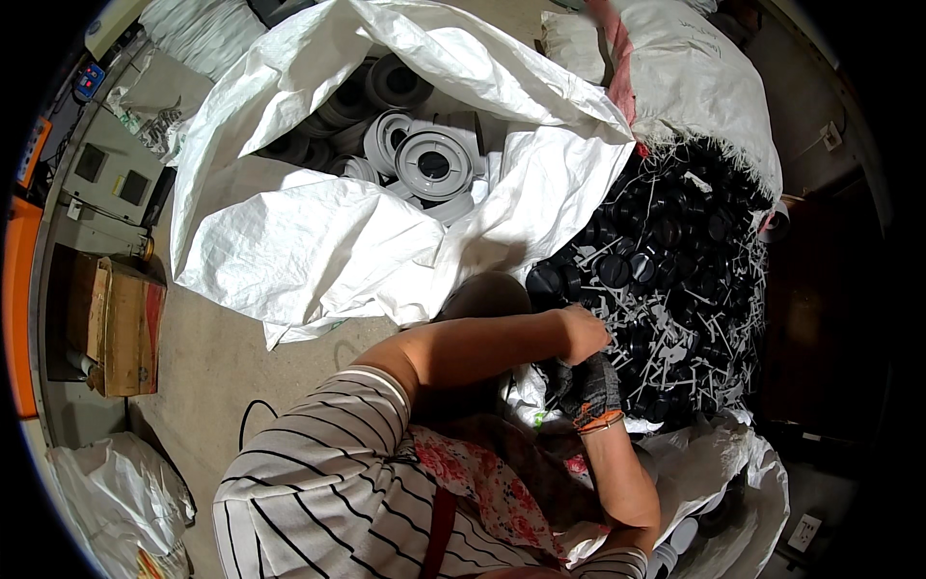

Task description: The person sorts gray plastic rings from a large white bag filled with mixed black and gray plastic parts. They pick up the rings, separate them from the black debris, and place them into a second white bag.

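Observation:
My bare left hand (585,334) is closed, its fingers curled in close beside the gloved right one. On my right hand (588,386) is a dark grey knit glove with an orange cuff; its fingers are bent, and whatever lies between the two hands is too hidden to name. Both are at the near left edge of a big heap of black round plastic caps (614,271). Thin grey plastic sticks and scraps (666,349) are strewn over the caps, thickest to the right of my hands.
A large open white sack (318,246) ahead on the left holds grey ringed plastic parts (434,164). Behind the heap leans a full white woven sack (694,68). Another white bag (762,482) stands at near right. Further left are a cardboard box (125,328) and a grey cabinet (111,174).

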`<action>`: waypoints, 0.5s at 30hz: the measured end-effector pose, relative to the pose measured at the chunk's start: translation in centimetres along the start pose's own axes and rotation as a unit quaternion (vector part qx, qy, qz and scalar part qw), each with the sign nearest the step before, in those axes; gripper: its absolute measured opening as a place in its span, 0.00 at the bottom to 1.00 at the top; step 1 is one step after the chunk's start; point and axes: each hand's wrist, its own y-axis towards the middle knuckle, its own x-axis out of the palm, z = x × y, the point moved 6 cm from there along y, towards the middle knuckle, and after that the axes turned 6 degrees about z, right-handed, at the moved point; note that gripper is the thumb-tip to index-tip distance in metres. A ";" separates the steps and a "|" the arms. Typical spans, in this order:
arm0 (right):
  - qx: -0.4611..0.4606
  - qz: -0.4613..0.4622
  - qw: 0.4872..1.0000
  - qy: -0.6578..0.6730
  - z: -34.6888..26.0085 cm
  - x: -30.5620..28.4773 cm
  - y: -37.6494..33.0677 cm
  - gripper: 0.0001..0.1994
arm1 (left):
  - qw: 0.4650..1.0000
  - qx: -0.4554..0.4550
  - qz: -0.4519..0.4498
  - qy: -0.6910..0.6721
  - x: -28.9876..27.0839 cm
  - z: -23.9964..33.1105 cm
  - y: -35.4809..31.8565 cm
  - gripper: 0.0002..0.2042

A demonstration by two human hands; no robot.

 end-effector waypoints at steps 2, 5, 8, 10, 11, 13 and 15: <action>0.004 -0.002 1.000 -0.007 0.1 0.2 0.1 0.28 | 1.000 -0.002 -0.007 0.002 0.0 0.0 0.0 0.21; -0.047 0.047 0.997 -0.035 1.2 1.4 0.0 0.28 | 1.000 0.000 -0.008 0.006 -0.2 0.2 -0.1 0.21; -0.030 0.020 0.985 0.169 -0.6 -0.5 -0.9 0.27 | 1.000 -0.007 -0.008 0.005 -0.2 0.2 -0.7 0.22; -0.008 0.022 0.831 0.556 -1.6 -1.6 -1.2 0.24 | 1.000 -0.021 0.013 -0.001 -1.4 0.5 -1.1 0.23; 0.003 0.021 0.696 0.718 -2.1 -2.0 -1.3 0.23 | 0.999 -0.035 0.033 -0.008 -2.2 0.4 -1.7 0.24; 0.025 0.032 0.343 0.938 -1.3 -2.8 -1.4 0.20 | 0.929 0.006 0.359 -0.084 -5.6 -0.8 -4.0 0.27; -0.092 -0.070 0.318 0.941 -1.4 -5.1 -2.4 0.15 | 0.695 0.052 0.615 -0.369 -9.4 -3.2 -8.2 0.28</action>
